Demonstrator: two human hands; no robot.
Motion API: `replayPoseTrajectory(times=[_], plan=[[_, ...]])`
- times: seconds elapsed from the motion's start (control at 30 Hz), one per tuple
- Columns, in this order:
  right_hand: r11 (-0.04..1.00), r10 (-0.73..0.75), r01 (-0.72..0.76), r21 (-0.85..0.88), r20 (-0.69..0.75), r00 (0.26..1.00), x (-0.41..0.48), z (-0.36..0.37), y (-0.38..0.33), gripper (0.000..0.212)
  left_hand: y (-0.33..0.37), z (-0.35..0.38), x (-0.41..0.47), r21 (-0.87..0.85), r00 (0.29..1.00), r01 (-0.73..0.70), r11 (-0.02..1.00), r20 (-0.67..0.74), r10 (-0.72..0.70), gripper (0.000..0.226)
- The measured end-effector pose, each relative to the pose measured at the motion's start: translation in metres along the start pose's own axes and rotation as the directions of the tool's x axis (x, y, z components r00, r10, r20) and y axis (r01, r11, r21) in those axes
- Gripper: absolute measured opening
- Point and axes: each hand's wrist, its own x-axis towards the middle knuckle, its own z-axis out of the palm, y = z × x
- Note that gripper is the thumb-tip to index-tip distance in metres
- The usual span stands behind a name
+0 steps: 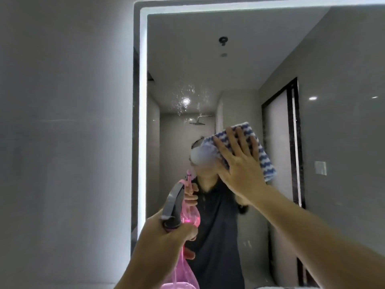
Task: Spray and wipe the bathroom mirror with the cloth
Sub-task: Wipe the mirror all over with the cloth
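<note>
While wiping is the step in hand, I read the scene from the left: a plain grey wall [62, 122], then the lit strip [143, 101] that frames the mirror [229, 59]. My left hand [164, 245] is curled round the neck of the pink spray bottle [188, 220], held low with the nozzle pointing up toward the glass. Above it a patch of droplets [187, 98] sits on the mirror, up and to the left of the cloth, and by my judgement it is not yet wiped. My right hand [239, 163] lies flat, fingers straight and spread, pressing the blue-and-white striped cloth [263, 155] against the glass near the middle. To do this well I would press with the whole palm so the cloth bears evenly. I would sweep up and left into the wet patch before it runs, and overlap each pass. I would hold the bottle clear of the glass and leave the trigger alone while I wipe.
</note>
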Motion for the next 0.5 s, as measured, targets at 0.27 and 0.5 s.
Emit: replayPoseTrajectory(times=[0.27, 0.5], plan=[[0.952, -0.291, 0.302, -0.042, 0.175, 0.941, -0.059, 0.014, -0.025, 0.051, 0.016, -0.010, 0.008, 0.023, 0.997, -0.024, 0.999, 0.079, 0.022, 0.034], [0.996, -0.040, 0.044, -0.082, 0.055, 0.998, 0.009, -0.003, 0.000, 0.053, 0.007, -0.025, 0.010, 0.014, 0.998, 0.002, 1.000, 0.070, -0.003, 0.021]])
